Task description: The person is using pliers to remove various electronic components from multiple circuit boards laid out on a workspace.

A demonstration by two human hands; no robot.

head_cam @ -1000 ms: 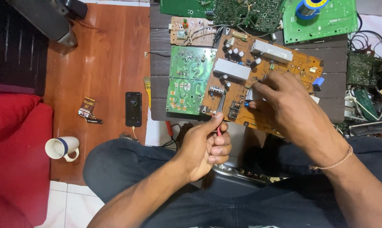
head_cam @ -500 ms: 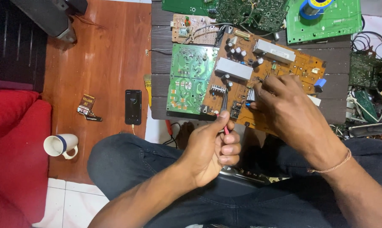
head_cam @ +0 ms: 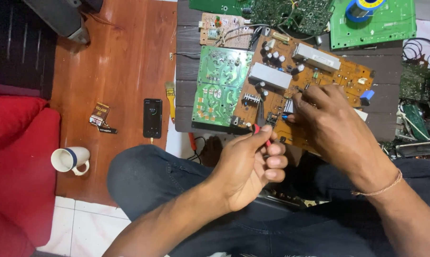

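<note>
My left hand (head_cam: 250,164) is closed around a thin red probe (head_cam: 258,128) whose tip points up at the near edge of a brown circuit board (head_cam: 338,78). My right hand (head_cam: 331,128) rests on that board and pinches a small blue-tipped probe (head_cam: 285,116) between thumb and fingers, down among the components. A green circuit board (head_cam: 217,85) lies against the brown board's left side. Both boards sit on a low dark wooden table (head_cam: 186,71) in front of my knees.
More green boards (head_cam: 381,24) and a blue solder spool (head_cam: 362,7) lie at the back. Tangled wires and parts (head_cam: 417,95) crowd the right. On the wooden floor are a black phone (head_cam: 152,117), a small brush (head_cam: 171,97), a small packet (head_cam: 101,114) and a white mug (head_cam: 70,159). A red cushion (head_cam: 15,157) is left.
My left hand has lifted slightly with the red probe toward the board's near edge. My right hand stays on the brown board, shifted a little left.
</note>
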